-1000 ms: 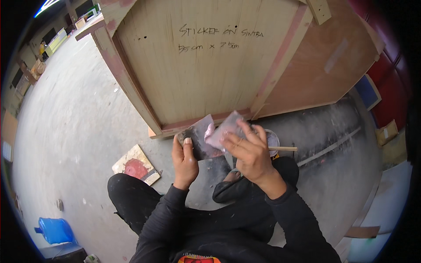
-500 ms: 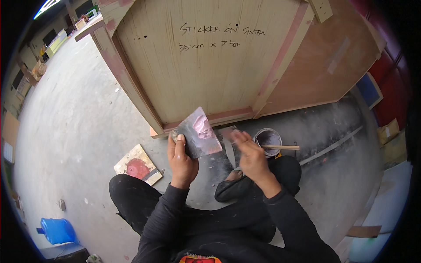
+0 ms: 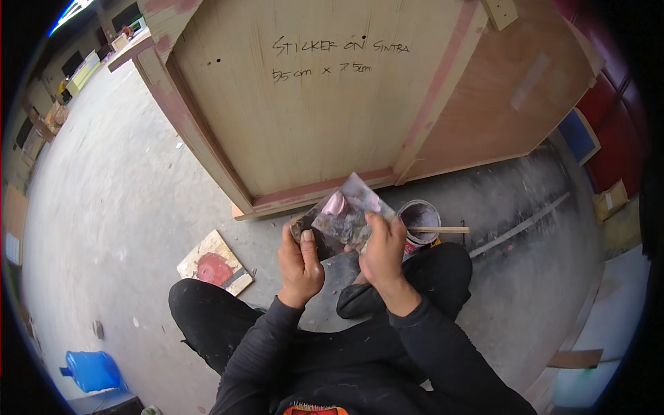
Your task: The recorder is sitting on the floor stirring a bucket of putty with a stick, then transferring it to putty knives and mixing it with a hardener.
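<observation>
My left hand point(image 3: 301, 259) grips the lower left end of a dark flat scraper-like tool. My right hand point(image 3: 382, 249) pinches a smeared plastic sheet point(image 3: 346, 214) with a pink blob on it, held against the tool. Both hands are in front of my chest, just below the bottom edge of a big plywood panel point(image 3: 325, 104) with a red-stained frame. A small paint can point(image 3: 419, 216) with purple paint and a wooden stir stick point(image 3: 436, 229) across it stands on the floor right of my right hand.
A square board scrap point(image 3: 214, 263) smeared with red paint lies on the concrete floor at my left knee. A blue water jug point(image 3: 91, 370) sits at lower left. Red and blue panels point(image 3: 595, 131) lean at the right. A long thin strip point(image 3: 519, 225) lies on the floor.
My right hand came back up from near the can and took hold of the plastic sheet again. The sheet and tool shifted slightly right between both hands.
</observation>
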A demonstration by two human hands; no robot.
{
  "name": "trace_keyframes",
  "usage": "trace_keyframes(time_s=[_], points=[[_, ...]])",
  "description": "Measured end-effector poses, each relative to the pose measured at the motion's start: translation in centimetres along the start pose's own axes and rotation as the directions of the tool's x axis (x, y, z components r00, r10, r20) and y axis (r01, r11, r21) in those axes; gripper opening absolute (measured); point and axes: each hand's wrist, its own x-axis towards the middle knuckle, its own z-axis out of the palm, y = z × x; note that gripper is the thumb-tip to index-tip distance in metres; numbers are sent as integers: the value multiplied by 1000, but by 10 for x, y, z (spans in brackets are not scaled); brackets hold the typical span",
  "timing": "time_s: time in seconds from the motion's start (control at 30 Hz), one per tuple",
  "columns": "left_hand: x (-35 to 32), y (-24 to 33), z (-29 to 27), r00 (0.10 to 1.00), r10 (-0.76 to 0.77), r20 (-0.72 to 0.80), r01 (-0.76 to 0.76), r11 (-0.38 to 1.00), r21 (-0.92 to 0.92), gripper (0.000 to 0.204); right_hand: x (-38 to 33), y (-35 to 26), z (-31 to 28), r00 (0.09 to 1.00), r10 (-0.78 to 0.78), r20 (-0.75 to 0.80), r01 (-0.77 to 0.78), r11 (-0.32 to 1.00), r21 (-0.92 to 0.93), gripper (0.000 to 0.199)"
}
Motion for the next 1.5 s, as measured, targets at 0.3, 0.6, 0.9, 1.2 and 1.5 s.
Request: trace_keyframes(time_s=[0.3,0.6,0.9,1.2,1.5], points=[[16,-7,-4,815,-500,293,508,370,-778,26,2,-14,-35,375,-350,858,927,113,-359,57],[22,-10,-10,919,-387,80,321,613,-721,24,9,-40,-57,472,-323,820,802,-230,-552,50],[11,-5,-8,964,-265,37,266,935,-236,28,4,-54,-26,437,-228,870,847,-222,-483,38],[17,-4,-4,856,-483,183,441,497,-748,23,7,-8,-37,453,-302,839,883,23,-468,59],[22,-12,-10,940,-338,-57,259,809,-527,23,-7,-13,-69,948,-240,210,312,830,-462,18]])
